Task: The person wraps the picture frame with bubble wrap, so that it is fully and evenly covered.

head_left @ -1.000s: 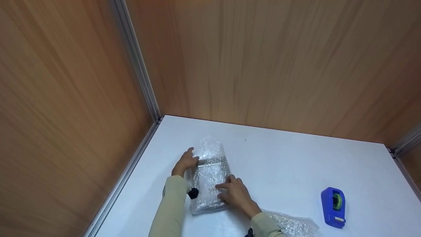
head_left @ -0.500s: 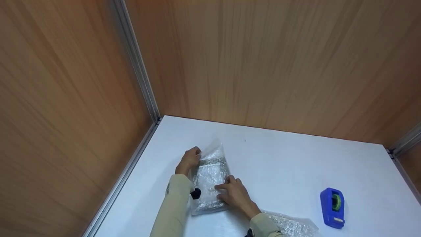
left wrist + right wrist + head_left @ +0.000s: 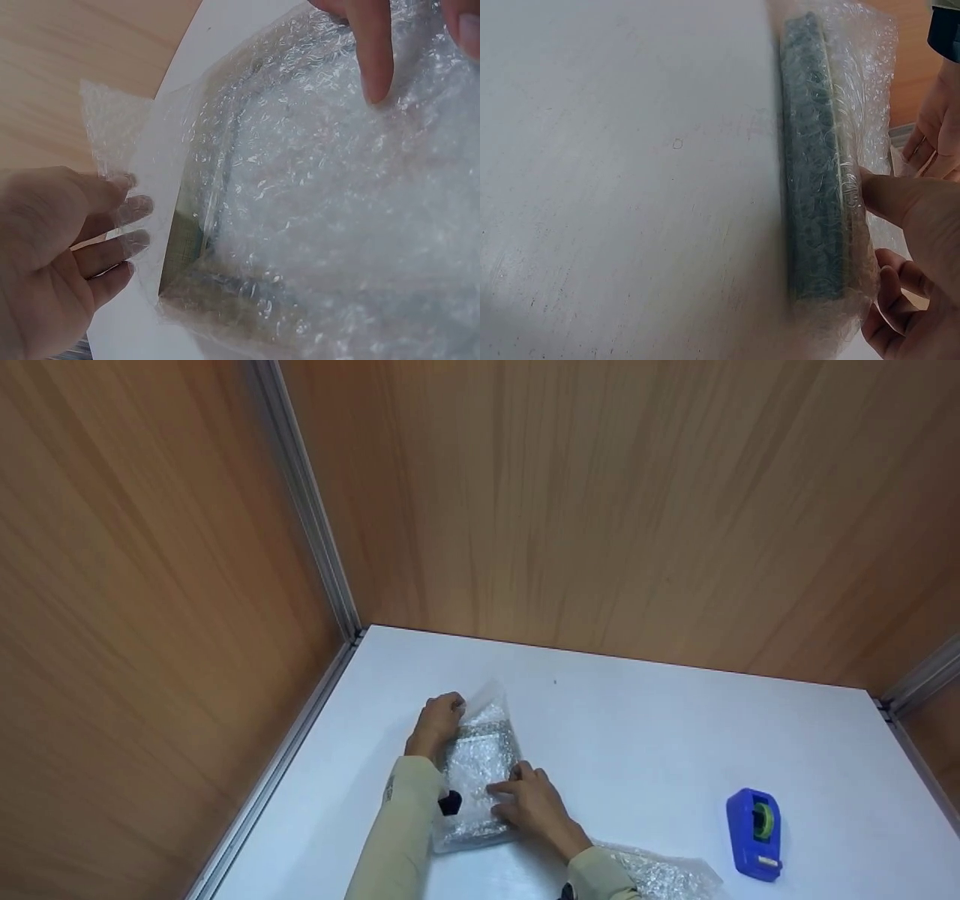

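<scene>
A picture frame [image 3: 184, 251] lies flat on the white table, covered in clear bubble wrap [image 3: 478, 772]. Its wooden corner shows through the plastic in the left wrist view. At the far end, my left hand [image 3: 437, 725] pinches the loose flap [image 3: 112, 124] of wrap between thumb and fingers, lifting it off the tabletop. My right hand [image 3: 534, 808] rests on the near right part of the package, fingertips pressing the wrap down. The frame's dark side edge [image 3: 814, 172] appears through the bubbles in the right wrist view.
A blue tape dispenser [image 3: 754, 840] with a green roll stands on the right of the table [image 3: 637, 735]. Another piece of bubble wrap [image 3: 664, 876] lies at the front, partly behind the right sleeve. Wooden panels [image 3: 600, 510] border the table at the back and left.
My left hand has taken hold of the far flap, which lay flat, and raised it, shifting slightly right. The right hand stays pressed on the package.
</scene>
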`<state>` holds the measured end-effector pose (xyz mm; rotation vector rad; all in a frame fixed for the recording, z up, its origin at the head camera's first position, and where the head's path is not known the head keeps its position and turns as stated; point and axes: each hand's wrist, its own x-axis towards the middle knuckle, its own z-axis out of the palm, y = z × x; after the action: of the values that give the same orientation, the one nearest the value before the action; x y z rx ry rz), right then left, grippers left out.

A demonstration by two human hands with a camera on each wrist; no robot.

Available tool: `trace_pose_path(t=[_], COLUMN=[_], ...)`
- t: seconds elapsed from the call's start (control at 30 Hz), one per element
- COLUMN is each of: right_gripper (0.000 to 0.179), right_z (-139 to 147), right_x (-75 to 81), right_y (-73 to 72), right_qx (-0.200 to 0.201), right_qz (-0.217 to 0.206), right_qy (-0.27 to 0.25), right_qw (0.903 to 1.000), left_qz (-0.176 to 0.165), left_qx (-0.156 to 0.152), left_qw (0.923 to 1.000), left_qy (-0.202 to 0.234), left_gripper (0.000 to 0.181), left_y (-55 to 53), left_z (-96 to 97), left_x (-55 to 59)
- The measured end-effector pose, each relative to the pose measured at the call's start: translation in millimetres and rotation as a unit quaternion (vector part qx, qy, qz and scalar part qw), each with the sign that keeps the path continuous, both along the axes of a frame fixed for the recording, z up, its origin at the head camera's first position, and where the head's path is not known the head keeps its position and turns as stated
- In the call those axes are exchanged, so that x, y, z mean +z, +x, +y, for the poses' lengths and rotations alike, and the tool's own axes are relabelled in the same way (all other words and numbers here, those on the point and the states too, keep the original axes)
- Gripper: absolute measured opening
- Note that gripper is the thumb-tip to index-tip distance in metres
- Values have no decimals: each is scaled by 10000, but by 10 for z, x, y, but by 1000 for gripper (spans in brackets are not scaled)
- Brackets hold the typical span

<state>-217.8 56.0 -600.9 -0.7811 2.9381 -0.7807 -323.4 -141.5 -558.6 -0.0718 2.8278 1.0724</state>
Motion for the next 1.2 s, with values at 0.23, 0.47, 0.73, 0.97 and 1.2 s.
trace_pose_path(t=[0.23, 0.47, 0.73, 0.97, 1.2], right_gripper=[28, 29, 29, 29, 27], right_z=[-14, -16, -14, -27, -50], right_x=[-27, -16, 4, 0, -24], right_y=[0, -9, -42, -80, -96], right_qx=[149, 114, 121, 140, 137], right_qz=[377, 187, 168, 219, 386], right_qy=[175, 152, 70, 171, 151], right_qw=[9990, 9996, 9998, 9995, 9990], left_qz=[175, -3, 79, 365, 255], left_qx=[-135, -78, -238, -620, -691], left_qw=[9991, 10000, 9996, 9972, 9966], left_qy=[-373, -17, -99, -223, -360], left_gripper=[27, 21, 32, 22, 27], left_y=[-15, -17, 14, -27, -31], left_z=[58, 38, 30, 45, 87], left_x=[9, 71, 91, 122, 128])
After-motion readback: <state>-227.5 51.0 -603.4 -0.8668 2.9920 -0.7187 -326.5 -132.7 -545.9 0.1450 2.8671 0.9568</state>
